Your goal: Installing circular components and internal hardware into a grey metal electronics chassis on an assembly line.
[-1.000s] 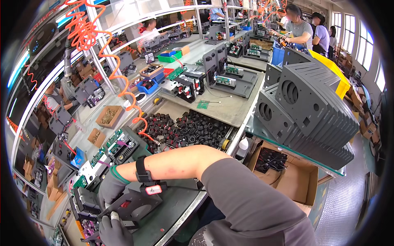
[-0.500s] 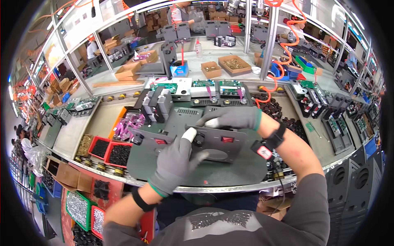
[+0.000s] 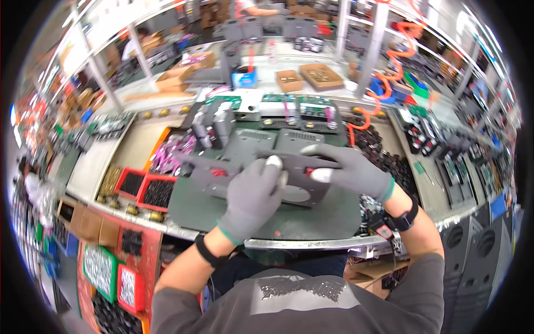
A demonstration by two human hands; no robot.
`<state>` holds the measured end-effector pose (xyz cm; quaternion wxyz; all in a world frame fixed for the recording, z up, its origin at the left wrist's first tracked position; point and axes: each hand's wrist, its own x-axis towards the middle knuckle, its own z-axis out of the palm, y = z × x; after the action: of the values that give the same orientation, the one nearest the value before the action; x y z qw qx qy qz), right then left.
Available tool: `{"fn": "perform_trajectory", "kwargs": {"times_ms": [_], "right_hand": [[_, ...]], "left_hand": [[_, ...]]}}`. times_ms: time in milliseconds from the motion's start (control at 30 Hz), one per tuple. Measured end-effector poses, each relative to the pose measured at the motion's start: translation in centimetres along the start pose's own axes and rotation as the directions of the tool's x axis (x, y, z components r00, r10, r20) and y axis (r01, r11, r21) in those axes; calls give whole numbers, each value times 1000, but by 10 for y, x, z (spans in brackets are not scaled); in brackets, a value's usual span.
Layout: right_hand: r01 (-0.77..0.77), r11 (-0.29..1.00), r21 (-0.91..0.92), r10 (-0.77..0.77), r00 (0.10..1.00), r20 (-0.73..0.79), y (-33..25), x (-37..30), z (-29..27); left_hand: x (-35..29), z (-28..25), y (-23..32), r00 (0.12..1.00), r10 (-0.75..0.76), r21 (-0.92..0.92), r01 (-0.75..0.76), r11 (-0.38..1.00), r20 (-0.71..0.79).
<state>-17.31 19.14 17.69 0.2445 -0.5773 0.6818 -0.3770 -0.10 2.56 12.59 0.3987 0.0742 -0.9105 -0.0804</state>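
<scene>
Two dark grey metal chassis, each with a front panel, sit side by side on the green work surface (image 3: 267,227). My right hand (image 3: 359,170), in a grey glove, grips the right front panel (image 3: 311,192) at its upper right edge, thumb by its red switch (image 3: 308,172). My left hand (image 3: 253,195), gloved too, is closed at the left part of this panel, with thumb and forefinger by its upper edge. It hides the knob there. The left front panel (image 3: 203,170), with a red switch (image 3: 219,172), stands partly behind my left hand.
Red bins of black parts (image 3: 158,192) stand left, by a heap of purple-wrapped parts (image 3: 173,147). Finned heatsinks (image 3: 219,122) and green circuit boards (image 3: 311,110) lie beyond the chassis. A coiled orange hose (image 3: 370,114) hangs at right. Cardboard boxes (image 3: 321,76) stand farther back.
My right hand has shifted right and down, from the panel's top to its right edge. My left hand has moved slightly right and up, now covering the knob. The head view has shifted slightly.
</scene>
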Motion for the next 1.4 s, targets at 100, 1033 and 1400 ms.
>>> {"fn": "perform_trajectory", "kwargs": {"times_ms": [100, 1033, 1400], "right_hand": [[-20, 994, 109, 19, 1000, 16, -8, 2, 2], [3, 999, 53, 5, 987, -162, 6, -63, -12], [15, 998, 64, -11, 998, -58, 16, -35, -24]], "left_hand": [[6, -22, -1, 992, 67, 8, -68, 998, 110], [7, -117, -141, 897, -441, -491, 371, 788, -29], [-131, 23, -221, 740, -596, 172, 573, 801, 311]]}}
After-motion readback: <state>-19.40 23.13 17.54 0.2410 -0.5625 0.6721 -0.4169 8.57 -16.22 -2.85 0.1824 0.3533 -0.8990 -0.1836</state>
